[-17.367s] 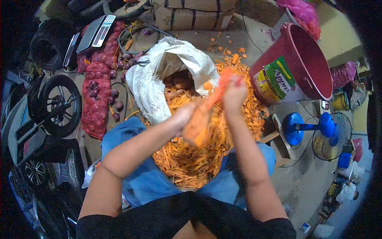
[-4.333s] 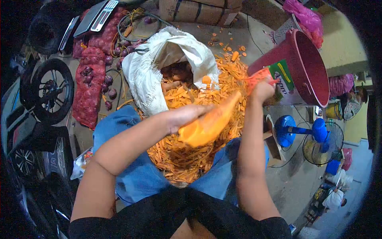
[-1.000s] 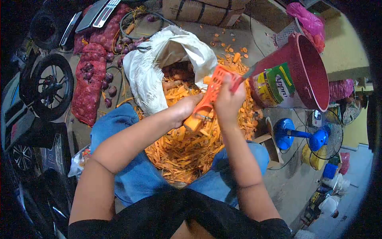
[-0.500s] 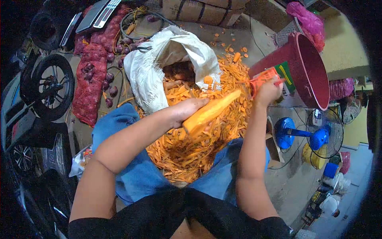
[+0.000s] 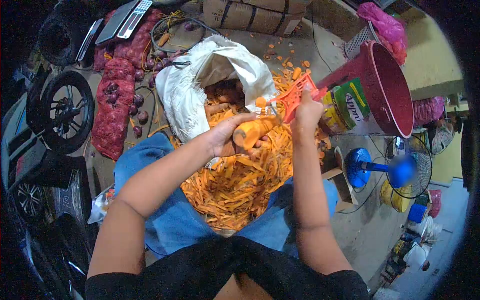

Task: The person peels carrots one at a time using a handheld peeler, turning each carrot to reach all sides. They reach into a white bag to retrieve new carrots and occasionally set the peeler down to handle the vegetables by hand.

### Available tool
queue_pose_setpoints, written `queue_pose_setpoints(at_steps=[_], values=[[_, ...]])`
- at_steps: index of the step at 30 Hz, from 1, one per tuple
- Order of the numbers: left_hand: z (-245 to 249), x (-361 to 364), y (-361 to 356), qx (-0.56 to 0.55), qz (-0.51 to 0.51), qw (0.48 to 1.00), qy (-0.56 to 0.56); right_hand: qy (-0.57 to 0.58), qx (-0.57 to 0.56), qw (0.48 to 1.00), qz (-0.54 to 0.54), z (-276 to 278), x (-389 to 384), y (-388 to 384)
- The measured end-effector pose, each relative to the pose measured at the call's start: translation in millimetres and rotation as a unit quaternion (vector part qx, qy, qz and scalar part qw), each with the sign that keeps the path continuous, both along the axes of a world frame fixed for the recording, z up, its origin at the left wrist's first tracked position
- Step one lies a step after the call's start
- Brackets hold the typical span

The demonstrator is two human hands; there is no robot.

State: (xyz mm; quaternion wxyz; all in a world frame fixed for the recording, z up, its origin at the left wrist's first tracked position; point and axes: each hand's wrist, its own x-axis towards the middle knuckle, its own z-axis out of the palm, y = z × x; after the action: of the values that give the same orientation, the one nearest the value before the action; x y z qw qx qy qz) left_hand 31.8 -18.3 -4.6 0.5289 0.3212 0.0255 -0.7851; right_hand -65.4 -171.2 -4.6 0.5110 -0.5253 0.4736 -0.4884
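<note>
My left hand (image 5: 226, 135) is wrapped round a thick peeled carrot (image 5: 251, 132), its blunt end tilted towards me. In my right hand (image 5: 307, 112) is a red-orange peeler (image 5: 292, 100) with a wide openwork frame, close by the carrot's far end. Below both hands spreads a heap of orange carrot peelings (image 5: 225, 187) between my knees. Just beyond, a white woven sack (image 5: 182, 102) lies with its mouth open towards me, unpeeled carrots (image 5: 225, 92) inside it.
A dark red bucket (image 5: 367, 75) leans on its side at the right, behind a green and yellow Appro pack (image 5: 345, 105). Nearer stand an open cardboard box (image 5: 345, 192) and a blue fan (image 5: 357, 167). Net bags of red onions (image 5: 112, 125) lie left, beside a motorcycle wheel (image 5: 65, 110).
The carrot has turned from pointing away to the right to showing its blunt end towards me. My right hand has brought the peeler left, closer to the carrot.
</note>
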Motion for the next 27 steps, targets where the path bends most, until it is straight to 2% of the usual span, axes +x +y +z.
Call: queue_pose_setpoints(at_steps=[1,3,5,7,9,10,13,14,16,18,19,21,22,24,26,27], values=[[-1.8,3.0,0.2,-0.024,-0.003,0.999,0.031,0.026,0.019,0.999,0.017,-1.2,-0.1,1.0],[-2.5,6.2,-2.0,-0.049,-0.007,0.997,0.062,0.037,-0.015,0.999,0.006,-2.0,-4.7,-6.6],[-1.9,7.4,-3.4,-0.039,-0.027,0.995,0.084,-0.048,-0.029,0.998,-0.001,5.3,-7.8,-10.4],[-2.2,4.0,-3.3,-0.045,-0.022,0.996,0.072,-0.031,-0.017,0.999,0.006,15.5,-9.0,-2.1],[-3.1,-0.4,-3.2,-0.052,-0.017,0.997,0.06,-0.035,-0.063,0.997,0.013,21.7,0.6,18.6],[-3.7,-2.1,-2.9,-0.048,0.003,0.997,0.057,0.078,-0.169,0.982,0.038,29.0,1.7,32.0],[1.3,-3.9,-3.3,-0.029,0.009,0.997,0.068,0.092,-0.148,0.984,0.035,29.0,7.3,52.7],[6.1,-3.7,-3.0,-0.014,-0.004,0.997,0.08,0.03,-0.165,0.985,0.026,26.3,6.4,43.7],[16.7,-3.2,-0.5,-0.027,-0.015,0.999,0.037,0.132,-0.253,0.957,-0.045,16.8,-6.2,11.9],[24.7,-5.6,4.4,-0.083,-0.026,0.996,-0.009,0.214,-0.2,0.94,-0.174,3.7,-30.1,-34.3],[25.9,-7.9,6.1,-0.083,-0.028,0.996,-0.009,0.142,-0.113,0.955,-0.233,8.7,-37.3,-44.3],[27.5,-10.2,8.2,-0.09,-0.016,0.995,0.037,0.076,-0.109,0.961,-0.242,9.8,-48.9,-56.4],[29.9,-8.2,7.4,-0.087,-0.022,0.996,0.027,0.076,-0.11,0.961,-0.241,12.5,-44.9,-50.6],[9.4,-2.6,2.7,-0.097,-0.008,0.994,0.058,-0.108,-0.068,0.988,-0.085,20.0,-26.0,-21.8],[-0.1,0.7,-1.8,-0.105,0.011,0.986,0.127,-0.09,-0.121,0.988,-0.026,21.5,-3.4,12.3],[0.4,-0.4,-1.5,-0.105,0.013,0.986,0.127,-0.09,-0.121,0.988,-0.025,27.1,2.4,29.7]])
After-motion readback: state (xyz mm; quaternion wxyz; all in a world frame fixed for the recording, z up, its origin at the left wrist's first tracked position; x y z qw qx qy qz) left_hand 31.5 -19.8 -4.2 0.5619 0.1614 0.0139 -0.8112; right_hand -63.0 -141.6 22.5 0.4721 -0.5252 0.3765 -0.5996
